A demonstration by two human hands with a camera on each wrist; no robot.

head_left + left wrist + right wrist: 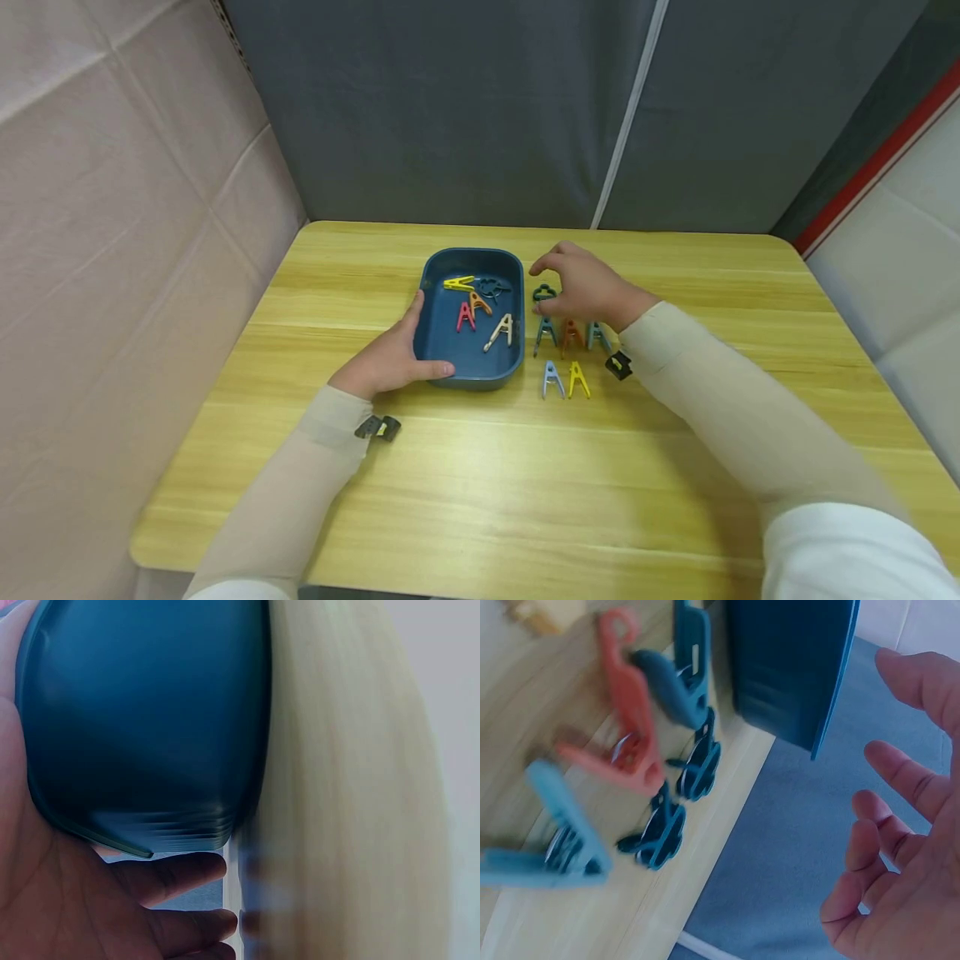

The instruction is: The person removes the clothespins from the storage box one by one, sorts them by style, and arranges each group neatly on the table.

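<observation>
Beside the tray, right of it: I see my right hand (581,283) hovering over a dark green clothespin (543,293) that lies on the wooden table (675,467), just off the tray's right wall.
Right-hand fingers: loosely curled and spread apart in the wrist view, holding nothing; thumb and forefinger sit nearest the pin but I see no contact.
Left hand (390,358): wrapped on the near-left corner of the dark blue plastic tray (433,333), thumb along the front rim, fingers (180,874) lying against the outer wall.
Tray contents: a yellow pin (459,283), an orange one (480,302), a red one (466,317), a beige one (501,331), and something dark at the back that I take for another pin, though it is too murky to be sure.
Pins on the table: a row of three, teal (545,333), orange (572,333), teal (597,335); nearer me a pale blue (552,379) and a yellow (578,379).
How the pin should handle: I judge it light, stiff moulded plastic with a steel spring, smooth enough to skid if nudged sideways, not fragile.
Where to take hold: across the two flat legs near the spring, pinching lightly; squeezing the tail ends would only open its mouth.
Tray handling: light and rigid, likely to slide on the smooth tabletop, which is why the left hand's brace matters.
</observation>
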